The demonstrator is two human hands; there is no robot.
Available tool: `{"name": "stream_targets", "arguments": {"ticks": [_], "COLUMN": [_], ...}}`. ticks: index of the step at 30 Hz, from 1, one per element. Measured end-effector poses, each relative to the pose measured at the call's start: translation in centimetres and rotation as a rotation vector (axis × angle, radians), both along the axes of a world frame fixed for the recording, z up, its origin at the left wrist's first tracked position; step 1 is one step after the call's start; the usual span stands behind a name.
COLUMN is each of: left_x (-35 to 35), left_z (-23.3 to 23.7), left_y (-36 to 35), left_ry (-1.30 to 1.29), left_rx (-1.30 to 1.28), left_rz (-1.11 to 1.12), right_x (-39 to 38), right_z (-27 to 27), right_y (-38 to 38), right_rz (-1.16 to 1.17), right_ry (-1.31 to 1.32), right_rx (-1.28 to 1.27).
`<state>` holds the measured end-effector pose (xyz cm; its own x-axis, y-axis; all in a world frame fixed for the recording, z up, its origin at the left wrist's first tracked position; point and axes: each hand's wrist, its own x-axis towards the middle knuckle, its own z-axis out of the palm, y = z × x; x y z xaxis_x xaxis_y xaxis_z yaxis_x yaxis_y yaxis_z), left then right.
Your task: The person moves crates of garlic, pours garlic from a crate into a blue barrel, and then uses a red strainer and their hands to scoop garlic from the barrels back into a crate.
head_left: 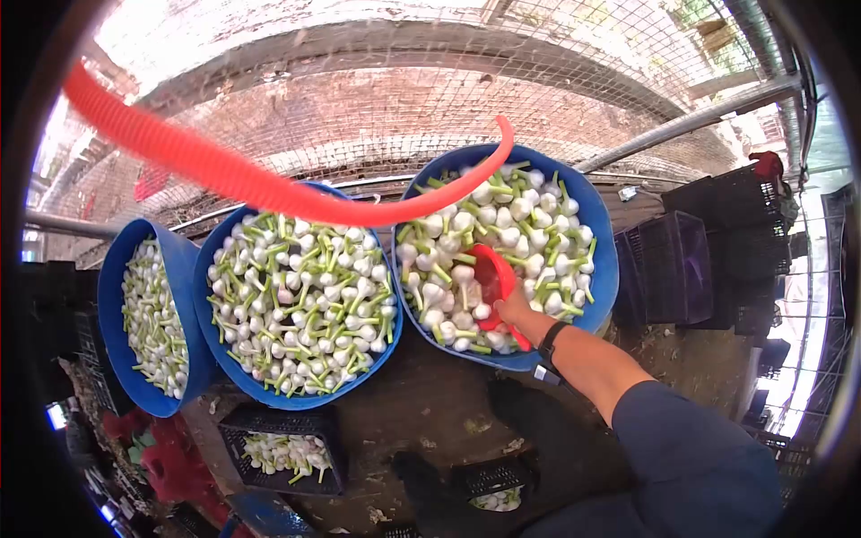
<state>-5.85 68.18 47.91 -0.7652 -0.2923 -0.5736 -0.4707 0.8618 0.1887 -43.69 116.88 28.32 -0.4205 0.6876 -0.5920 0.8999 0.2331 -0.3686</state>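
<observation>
My right hand (515, 310) is closed around the handle of a red plastic scoop (494, 276), reaching in from the lower right. The scoop is tilted among garlic bulbs (538, 215) with short green stems inside the right blue tub (603, 269). Part of the scoop is hidden by the bulbs and my hand. A dark band circles my wrist, below a dark blue sleeve. My left hand is outside the view.
A red corrugated hose (224, 175) arcs over the tubs. Two more blue tubs (199, 296) of garlic stand to the left. A black crate (285, 484) with garlic sits below. Stacked dark crates (668, 269) stand right, with wire mesh (386, 108) behind.
</observation>
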Motion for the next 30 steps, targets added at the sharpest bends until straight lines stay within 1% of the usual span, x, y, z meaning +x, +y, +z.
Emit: {"name": "stream_targets", "arguments": {"ticks": [1,2,4,5,6,7,8,9,11,12,14,16,17,18,19,20,21,22,23,25,26,27,29,30], "left_x": [-0.8,-1.8,-3.9,-4.3,-4.4,-3.7,-3.3,-3.2,-3.4,-3.4,-3.8,-4.1,-3.8,-3.1,-2.7,-2.4,-2.2,-2.2,-2.3,-2.8,-3.0,-3.0,-2.8,-2.6], "left_z": [0.5,0.5,1.5,1.6,1.4,0.9,0.3,-0.5,-0.2,-0.6,-1.1,-1.3,-1.8,-2.2,-2.3,-2.4,-2.3,-2.2,-2.0,-1.6,-1.7,-1.7,-2.1,-2.0], "left_y": [1.3,2.8,5.6,6.7,7.6,8.1,8.4,8.5,9.5,9.9,10.1,9.5,9.4,9.2,9.0,9.0,9.4,9.9,10.4,11.2,11.5,11.8,12.3,12.3], "left_ry": [0.004,0.036,0.056,0.033,0.011,0.007,0.003,0.001,-0.041,-0.047,-0.057,-0.072,-0.068,-0.108,-0.152,-0.16,-0.137,-0.11,-0.11,-0.087,-0.077,-0.068,-0.054,-0.058], "left_rx": [-0.016,-0.021,-0.021,-0.025,-0.029,-0.029,-0.009,0.011,0.033,0.046,0.051,0.019,0.007,-0.005,-0.016,-0.024,0.008,0.04,0.034,0.06,0.059,0.06,0.045,0.027], "left_rz": [-0.002,-0.022,-0.052,-0.051,-0.046,-0.045,-0.086,-0.132,-0.119,-0.115,-0.111,-0.101,-0.09,-0.085,-0.084,-0.082,-0.067,-0.049,-0.043,-0.046,-0.037,-0.033,-0.02,-0.014], "right_x": [-0.7,0.1,1.5,2.8,4.6,5.8,9.4,9.0,8.5,7.0,5.6,5.0,5.0,5.6,5.0,4.4,1.8,0.7,0.6,0.6,1.2,1.0,0.4,0.2], "right_z": [-0.7,0.0,5.1,7.5,8.4,10.4,7.7,8.4,11.8,12.2,8.5,4.0,-0.4,-5.6,-6.5,-7.2,-5.1,-4.5,-4.1,-3.1,-2.3,-2.3,-3.0,-6.4], "right_y": [0.6,3.2,6.1,7.6,9.3,10.8,12.7,12.9,12.0,11.4,10.3,9.3,9.3,9.5,8.7,8.2,7.0,6.4,6.5,7.6,7.5,6.8,5.0,4.9], "right_rz": [0.168,0.069,-0.039,-0.036,-0.015,0.008,0.154,0.148,-0.119,-0.106,-0.145,-0.252,-0.242,0.046,0.331,0.113,-0.107,-0.182,-0.177,-0.276,-0.244,-0.228,-0.346,-0.354], "right_ry": [0.005,-0.109,0.029,0.071,0.14,0.062,0.131,0.132,0.07,0.054,0.035,0.052,0.053,0.218,0.377,0.302,0.216,0.267,0.265,0.033,0.133,0.137,0.162,0.097], "right_rx": [0.185,-0.138,-0.292,-0.25,-0.208,-0.198,0.089,0.091,-0.018,-0.056,-0.098,-0.23,-0.243,-0.046,0.153,-0.13,-0.408,-0.536,-0.543,-0.838,-0.819,-0.824,-0.8,-0.81]}}
